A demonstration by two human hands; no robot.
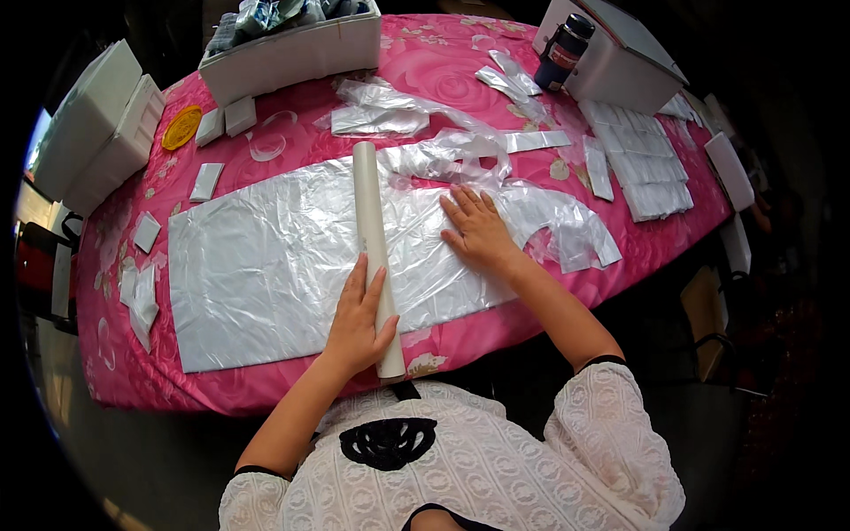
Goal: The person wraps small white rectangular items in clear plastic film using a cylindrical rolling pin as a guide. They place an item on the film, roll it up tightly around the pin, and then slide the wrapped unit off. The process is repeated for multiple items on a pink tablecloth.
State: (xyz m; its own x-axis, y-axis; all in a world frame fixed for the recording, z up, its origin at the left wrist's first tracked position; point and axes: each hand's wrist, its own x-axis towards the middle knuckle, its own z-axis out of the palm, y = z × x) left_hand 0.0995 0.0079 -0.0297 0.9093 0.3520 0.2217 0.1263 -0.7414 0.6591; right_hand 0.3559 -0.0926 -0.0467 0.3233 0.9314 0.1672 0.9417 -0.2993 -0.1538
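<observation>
Tube [372,221] lying across silvery plastic sheet [257,274] on desk [469,336]. Tube long axis near-to-far, far end leaning slightly left, near end at desk's near edge by person. Sheet long axis left-right: straight edge at left, cut-out end pointing right. Hands apart. Left hand [359,319] on near half of tube, fingers extended, pointing away from person. Right hand [481,234] palm down on sheet, right of tube, fingers spread, pointing far-left.
</observation>
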